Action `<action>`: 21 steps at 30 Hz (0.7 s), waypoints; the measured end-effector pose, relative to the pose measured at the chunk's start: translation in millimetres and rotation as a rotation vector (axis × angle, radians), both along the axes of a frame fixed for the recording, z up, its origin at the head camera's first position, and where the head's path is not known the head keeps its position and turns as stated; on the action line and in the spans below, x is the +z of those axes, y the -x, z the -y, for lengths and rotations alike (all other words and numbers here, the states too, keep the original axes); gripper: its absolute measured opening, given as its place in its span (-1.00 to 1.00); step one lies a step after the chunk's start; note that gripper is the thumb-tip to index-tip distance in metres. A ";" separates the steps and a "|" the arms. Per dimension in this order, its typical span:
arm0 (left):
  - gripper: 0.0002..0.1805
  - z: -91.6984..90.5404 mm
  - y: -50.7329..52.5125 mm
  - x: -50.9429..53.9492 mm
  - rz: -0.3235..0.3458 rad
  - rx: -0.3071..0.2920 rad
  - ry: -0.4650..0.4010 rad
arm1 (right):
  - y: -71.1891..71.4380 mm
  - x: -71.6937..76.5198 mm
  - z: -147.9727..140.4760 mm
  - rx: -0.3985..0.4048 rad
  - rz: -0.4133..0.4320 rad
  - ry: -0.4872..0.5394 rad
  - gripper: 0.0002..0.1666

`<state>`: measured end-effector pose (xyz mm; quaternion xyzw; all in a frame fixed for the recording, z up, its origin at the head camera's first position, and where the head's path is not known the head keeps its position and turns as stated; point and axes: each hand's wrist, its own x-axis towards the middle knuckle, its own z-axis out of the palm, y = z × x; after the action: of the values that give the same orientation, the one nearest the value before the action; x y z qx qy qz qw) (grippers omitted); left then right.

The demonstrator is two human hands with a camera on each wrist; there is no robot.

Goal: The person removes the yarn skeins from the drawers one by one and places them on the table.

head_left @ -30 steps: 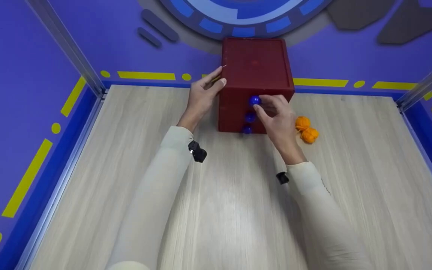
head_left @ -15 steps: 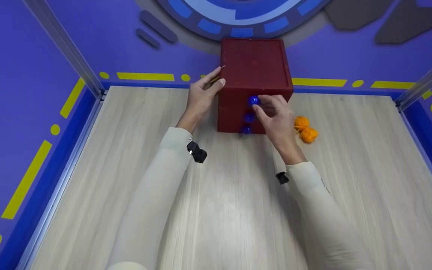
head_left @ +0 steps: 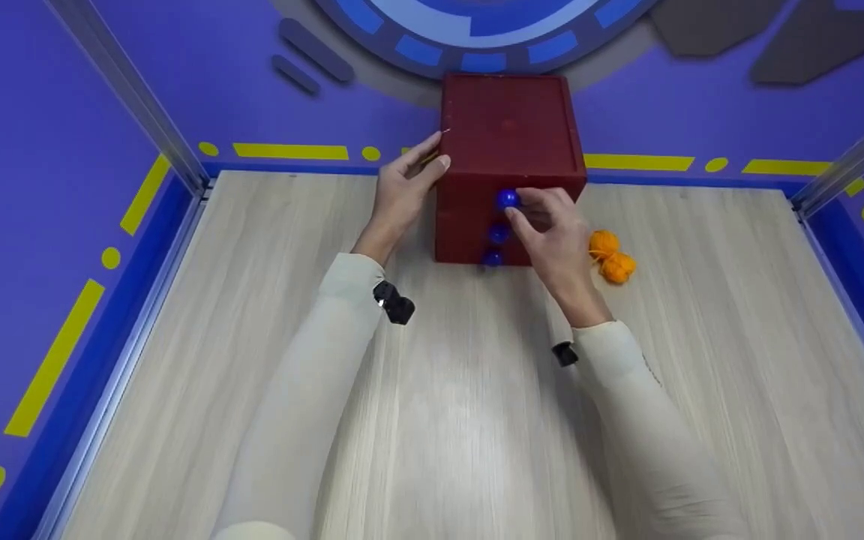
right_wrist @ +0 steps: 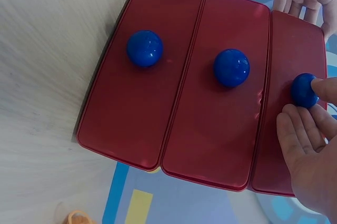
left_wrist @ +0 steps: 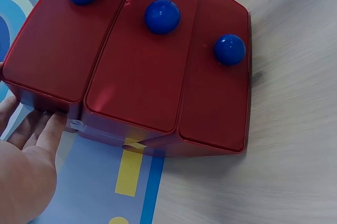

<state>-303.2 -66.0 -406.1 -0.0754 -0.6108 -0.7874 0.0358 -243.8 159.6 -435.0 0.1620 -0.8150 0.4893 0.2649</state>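
A dark red box with three drawers [head_left: 511,124] stands against the back wall. Each drawer front has a round blue knob. My right hand [head_left: 563,244] pinches the top knob [head_left: 507,198] between thumb and fingers, clearly seen in the right wrist view on that knob [right_wrist: 304,90]. The middle knob [left_wrist: 162,17] and the bottom knob [left_wrist: 229,49] are untouched. My left hand [head_left: 400,191] rests against the box's left side near the top edge, fingers straight and thumb at the front corner. All the drawers look pushed in or nearly so.
Two small orange yarn balls [head_left: 612,257] lie on the wood-grain table [head_left: 447,420], right of the drawer box. Blue walls with yellow marks [head_left: 292,152] enclose the table at the back and sides. Metal posts [head_left: 151,112] stand at the corners.
Neither hand visibly moves against the box, and the right hand keeps its pinch on the top knob. Only a very slight shift of the head view shows.
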 end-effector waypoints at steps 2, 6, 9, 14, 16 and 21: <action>-0.48 0.4 -0.1 0.1 -0.003 0.002 0.007 | 0.2 -0.2 -0.1 0.004 -0.002 0.000 -0.68; -0.47 1.2 -0.5 0.1 -0.005 0.005 0.023 | 0.3 -1.4 0.2 0.012 -0.016 0.006 -0.67; -0.47 1.6 -0.8 0.2 -0.004 0.006 0.031 | -1.3 -4.3 0.2 0.017 -0.015 0.020 -0.65; -0.47 1.3 0.1 1.4 -0.004 0.006 0.040 | -5.0 -13.7 -0.2 0.019 0.009 0.036 -0.59; -0.48 0.9 1.0 1.4 -0.005 0.006 0.041 | -5.6 -18.0 -0.4 0.021 0.013 0.041 -0.60; -0.48 1.1 1.8 1.1 0.002 0.009 0.055 | -5.8 -27.9 -0.9 0.015 0.030 0.028 -0.63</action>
<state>-305.0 -67.0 -405.1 -0.0727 -0.6327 -0.7702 0.0364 -238.0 160.5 -462.9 0.1568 -0.8106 0.5051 0.2512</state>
